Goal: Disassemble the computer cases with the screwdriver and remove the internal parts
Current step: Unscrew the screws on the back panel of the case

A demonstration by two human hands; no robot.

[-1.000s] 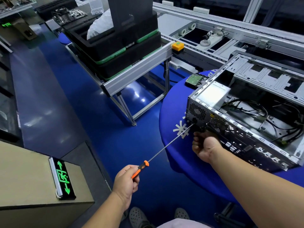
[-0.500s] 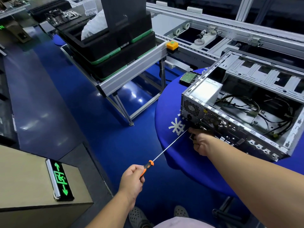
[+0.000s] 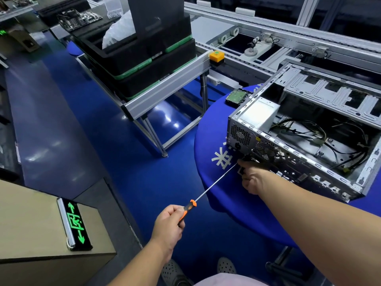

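- Here, furthest left, a beige cabinet (image 3: 41, 223) carries a green exit sign (image 3: 75, 223) lit on its edge, standing on the glossy blue floor (image 3: 82, 131).
- Next, stacked black trays (image 3: 144, 58) with green corner pads sit on an aluminium frame stand (image 3: 165, 89); an orange button box (image 3: 216, 56) is fixed at the stand's right corner, beside the conveyor line (image 3: 257, 38).
- The left hand (image 3: 168, 223) is curled around the orange-and-black handle of the screwdriver (image 3: 206, 195), out over the floor, off the table's left edge.
- The screwdriver's long thin shaft slants up and right, crossing the left edge of the round blue table (image 3: 222, 203), and its tip meets the rear panel of the computer case (image 3: 299, 141) low down, just beneath the fan grilles.
- The right hand (image 3: 254, 178) lies against that same rear panel at the shaft's tip, fingers bent in towards the tip; whether they pinch anything I cannot tell.
- The computer case lies on its side near the table's left edge with its open side up, showing a silver power supply (image 3: 259, 114) in the near-left corner and loose black cables (image 3: 329, 145) across the floor of the chassis.
- A bare hard drive (image 3: 236, 98) rests on the table by its far edge, just beside the case's far-left corner.
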